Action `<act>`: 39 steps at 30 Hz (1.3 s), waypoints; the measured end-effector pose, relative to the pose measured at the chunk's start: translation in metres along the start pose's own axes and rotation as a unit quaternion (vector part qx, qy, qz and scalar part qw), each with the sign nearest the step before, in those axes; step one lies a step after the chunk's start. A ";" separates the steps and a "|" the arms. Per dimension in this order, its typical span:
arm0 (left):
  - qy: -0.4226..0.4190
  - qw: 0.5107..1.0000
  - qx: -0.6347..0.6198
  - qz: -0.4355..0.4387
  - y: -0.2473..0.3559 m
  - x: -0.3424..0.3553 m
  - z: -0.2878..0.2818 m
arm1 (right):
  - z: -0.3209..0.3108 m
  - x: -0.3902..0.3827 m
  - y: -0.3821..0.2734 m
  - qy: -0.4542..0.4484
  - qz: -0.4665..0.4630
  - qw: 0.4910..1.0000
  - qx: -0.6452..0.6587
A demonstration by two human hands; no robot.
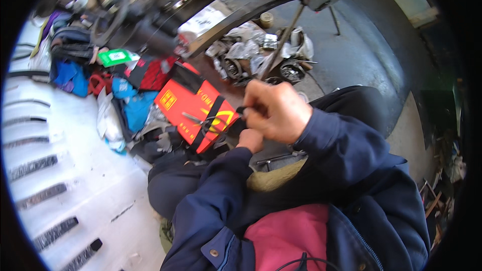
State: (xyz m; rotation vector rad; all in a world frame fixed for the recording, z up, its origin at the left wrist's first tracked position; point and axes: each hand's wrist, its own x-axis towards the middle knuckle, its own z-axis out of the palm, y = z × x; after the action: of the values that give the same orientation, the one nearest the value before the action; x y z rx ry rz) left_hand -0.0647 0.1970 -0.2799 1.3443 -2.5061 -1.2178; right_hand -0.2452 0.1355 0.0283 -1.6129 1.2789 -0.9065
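My right hand (278,111) is raised above my lap, its fingers curled in a pinch on a small black strip (240,111). Just below it my left hand (251,140) is closed; what it holds is hidden. Left of both hands lies a tilted red-orange box (173,101) with yellow print. A dark band (215,108) crosses the box, and a pair of scissors (207,122) rests on top. A dark flat piece (187,77) lies at the box's far corner.
A sewing machine (155,25), blurred, stands at the far left. Mixed cloth scraps, including a blue piece (138,110), are heaped beside the box. A white surface with black strips (75,170) spreads on the left. Plastic-wrapped rolls (261,52) lie on the floor ahead, near a metal stand (281,42).
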 end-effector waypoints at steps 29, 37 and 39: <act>0.053 0.993 -0.006 0.105 0.189 -0.070 -0.295 | 0.000 -0.016 0.008 -0.271 -0.064 0.960 -0.039; 0.488 0.828 -0.260 0.093 0.121 -0.075 -0.289 | -0.004 -0.013 0.010 -0.089 0.141 0.957 0.237; 0.476 0.794 -0.376 -0.022 0.099 -0.080 -0.278 | -0.002 -0.011 0.008 -0.057 0.163 0.920 0.351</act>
State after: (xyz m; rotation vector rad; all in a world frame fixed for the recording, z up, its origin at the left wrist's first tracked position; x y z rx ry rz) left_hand 0.0232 0.1144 0.0014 1.2757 -1.1184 -0.9696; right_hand -0.2526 0.1448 0.0210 -0.8436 0.9426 -0.9043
